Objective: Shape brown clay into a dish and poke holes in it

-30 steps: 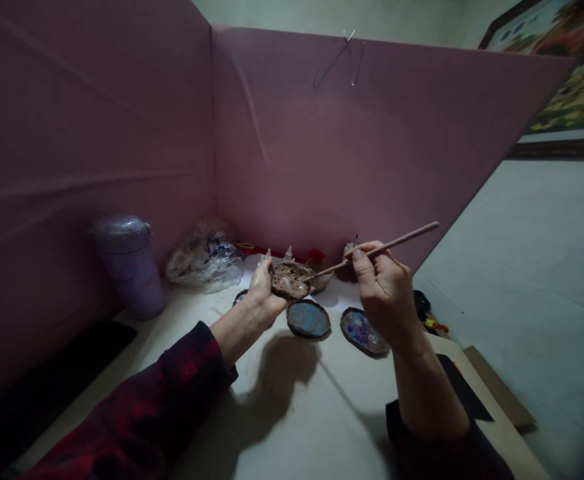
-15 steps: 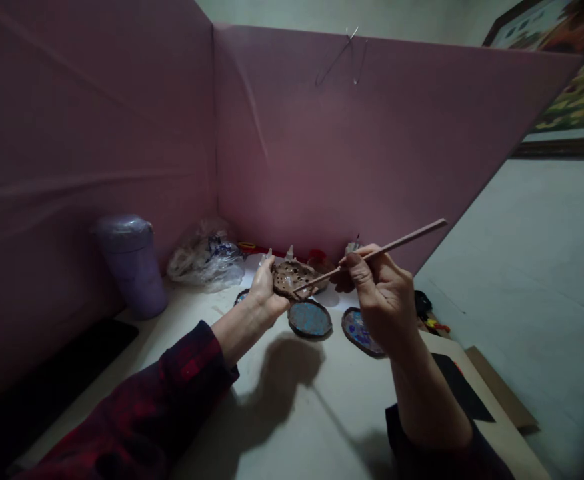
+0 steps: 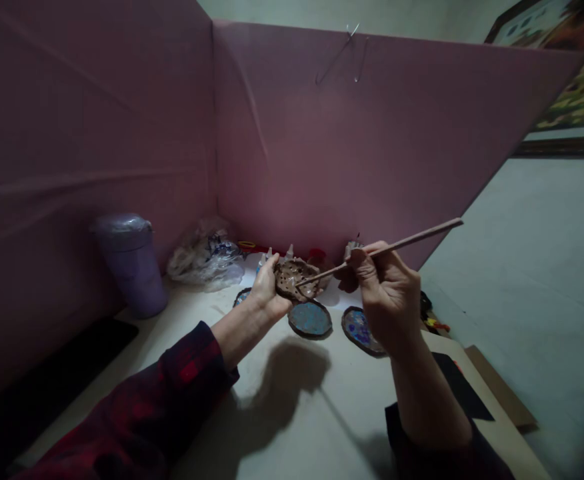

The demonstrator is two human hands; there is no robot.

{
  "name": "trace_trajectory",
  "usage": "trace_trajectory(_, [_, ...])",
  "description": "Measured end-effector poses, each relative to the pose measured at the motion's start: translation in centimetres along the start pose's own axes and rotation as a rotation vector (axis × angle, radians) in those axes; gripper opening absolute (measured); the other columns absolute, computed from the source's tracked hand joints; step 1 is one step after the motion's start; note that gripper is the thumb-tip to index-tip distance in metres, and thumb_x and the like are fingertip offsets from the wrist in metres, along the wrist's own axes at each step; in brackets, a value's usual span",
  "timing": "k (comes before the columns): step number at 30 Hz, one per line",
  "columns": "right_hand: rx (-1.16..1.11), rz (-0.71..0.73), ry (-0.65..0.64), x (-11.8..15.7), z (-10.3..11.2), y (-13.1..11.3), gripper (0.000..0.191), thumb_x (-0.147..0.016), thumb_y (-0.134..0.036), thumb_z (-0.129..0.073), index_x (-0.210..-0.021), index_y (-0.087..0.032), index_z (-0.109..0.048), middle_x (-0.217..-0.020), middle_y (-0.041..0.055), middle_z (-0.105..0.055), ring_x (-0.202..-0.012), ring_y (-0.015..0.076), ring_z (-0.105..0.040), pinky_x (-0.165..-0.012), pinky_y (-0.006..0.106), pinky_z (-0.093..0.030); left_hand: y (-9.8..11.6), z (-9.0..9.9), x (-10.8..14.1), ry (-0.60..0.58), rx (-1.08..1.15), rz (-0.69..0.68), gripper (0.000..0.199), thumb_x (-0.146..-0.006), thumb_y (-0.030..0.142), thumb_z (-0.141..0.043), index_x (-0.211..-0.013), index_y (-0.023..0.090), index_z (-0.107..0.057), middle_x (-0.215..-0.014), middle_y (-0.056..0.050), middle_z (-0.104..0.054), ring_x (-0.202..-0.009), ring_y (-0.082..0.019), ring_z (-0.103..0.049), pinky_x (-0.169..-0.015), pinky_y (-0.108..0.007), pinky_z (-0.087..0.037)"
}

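Note:
My left hand (image 3: 268,293) holds up a small brown clay dish (image 3: 297,277) dotted with holes, its fingers wrapped around the left side and underneath. Pinched in my right hand (image 3: 387,287) is a thin wooden stick (image 3: 412,238), slanting down to the left, with its tip at the inside of the dish. Just below the held dish, a flat dark-rimmed piece with a blue-grey surface (image 3: 311,319) lies on the table. A similar piece with blue and purple patches (image 3: 359,330) lies beneath my right hand, partly hidden by it.
A purple lidded cup (image 3: 137,273) and a crumpled plastic bag (image 3: 207,260) stand at the left. Small bottles (image 3: 290,252) and a red container (image 3: 317,256) are behind the dish. Pink panels (image 3: 347,147) enclose the back and left. A black sheet (image 3: 462,387) lies at the right.
My right hand and the stick have shifted slightly right, and the stick's tip is a little higher in the dish. The dish in my left hand has turned slightly and moved a little right.

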State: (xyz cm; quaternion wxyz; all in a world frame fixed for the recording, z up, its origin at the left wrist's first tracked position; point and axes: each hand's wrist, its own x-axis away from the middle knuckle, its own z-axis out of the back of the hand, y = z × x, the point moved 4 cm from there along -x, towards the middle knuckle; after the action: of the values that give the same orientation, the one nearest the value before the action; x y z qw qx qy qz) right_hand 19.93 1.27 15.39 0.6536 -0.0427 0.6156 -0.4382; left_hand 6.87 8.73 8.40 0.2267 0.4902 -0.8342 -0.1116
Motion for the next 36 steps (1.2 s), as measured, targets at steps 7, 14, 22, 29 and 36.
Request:
trace_trajectory(7, [0.075, -0.015, -0.093, -0.5, 0.3, 0.0, 0.025, -0.097, -0.04, -0.047, -0.089, -0.019, -0.058, -0.075, 0.0014, -0.068, -0.062, 0.0132, -0.064, -0.06, 0.027, -0.051, 0.2, 0.1, -0.2, 0.001, 0.025, -0.017, 0.033, -0.094, 0.035, -0.039, -0.095, 0.012, -0.063, -0.083, -0.013, -0.071, -0.086, -0.027, -0.07, -0.086, -0.05, -0.054])
trace_trajectory(14, [-0.052, -0.033, 0.154, -0.6, 1.1, 0.4, 0.027, -0.094, -0.043, -0.053, -0.082, -0.019, -0.057, -0.063, -0.0014, -0.063, -0.05, 0.0121, -0.06, -0.05, 0.025, -0.049, 0.1, 0.4, -0.4, 0.032, 0.008, 0.001, 0.034, -0.094, 0.037, -0.039, -0.092, 0.012, -0.063, -0.083, -0.014, -0.071, -0.087, -0.027, -0.07, -0.086, -0.051, -0.054])
trace_trajectory(22, [0.169, -0.081, 0.281, -2.0, 0.9, 5.9, 0.03, -0.091, -0.047, -0.053, -0.088, -0.019, -0.061, -0.066, 0.0022, -0.066, -0.051, 0.0163, -0.063, -0.052, 0.028, -0.051, 0.8, 1.0, -0.7, 0.13, 0.055, -0.072, 0.03, -0.093, 0.037, -0.043, -0.096, 0.014, -0.062, -0.088, -0.013, -0.07, -0.088, -0.027, -0.069, -0.084, -0.051, -0.055])
trace_trajectory(29, [0.352, -0.186, -0.071, -1.7, -2.7, 14.1, 0.032, -0.088, -0.042, -0.046, -0.085, -0.019, -0.067, -0.079, 0.0104, -0.074, -0.07, 0.0229, -0.069, -0.071, 0.034, -0.052, 0.9, 1.6, -1.4, 0.126, 0.043, -0.069, 0.031, -0.091, 0.043, -0.046, -0.093, 0.016, -0.06, -0.091, -0.014, -0.068, -0.093, -0.028, -0.068, -0.085, -0.053, -0.055])
trace_trajectory(36, [0.33, -0.21, 0.027, -1.8, -1.9, 13.8, 0.036, -0.088, -0.046, -0.047, -0.087, -0.017, -0.068, -0.078, 0.0105, -0.074, -0.07, 0.0229, -0.07, -0.071, 0.034, -0.052, 1.0, 1.7, -1.5, 0.148, 0.006, -0.073, 0.031, -0.094, 0.042, -0.039, -0.092, 0.017, -0.058, -0.09, -0.013, -0.066, -0.098, -0.03, -0.066, -0.089, -0.055, -0.052])
